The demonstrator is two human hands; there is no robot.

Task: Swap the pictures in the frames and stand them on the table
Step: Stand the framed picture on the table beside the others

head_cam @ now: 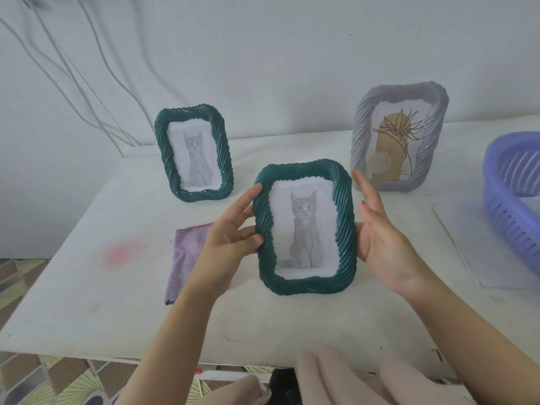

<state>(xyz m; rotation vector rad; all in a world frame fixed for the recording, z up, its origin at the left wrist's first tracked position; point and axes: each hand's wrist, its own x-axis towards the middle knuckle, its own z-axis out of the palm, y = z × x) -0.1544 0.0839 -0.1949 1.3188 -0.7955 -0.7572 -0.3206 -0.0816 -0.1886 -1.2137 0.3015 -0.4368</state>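
A dark green twisted-rope frame [304, 168] with a grey kitten picture is upright in the middle of the view, above the white table [117, 302]. My left hand [230, 232] grips its left edge with thumb and fingers. My right hand [380, 229] lies against its right edge, fingers spread. A second green frame [225, 159] with the same kitten picture stands at the back left. A grey frame [362, 127] with a line-drawn plant picture stands at the back right.
A purple cloth [184, 252] lies on the table left of my left hand. A blue plastic basket [508, 200] sits at the right edge, with a white sheet [467, 244] under it. Cables hang on the wall behind. Patterned floor tiles show left of the table.
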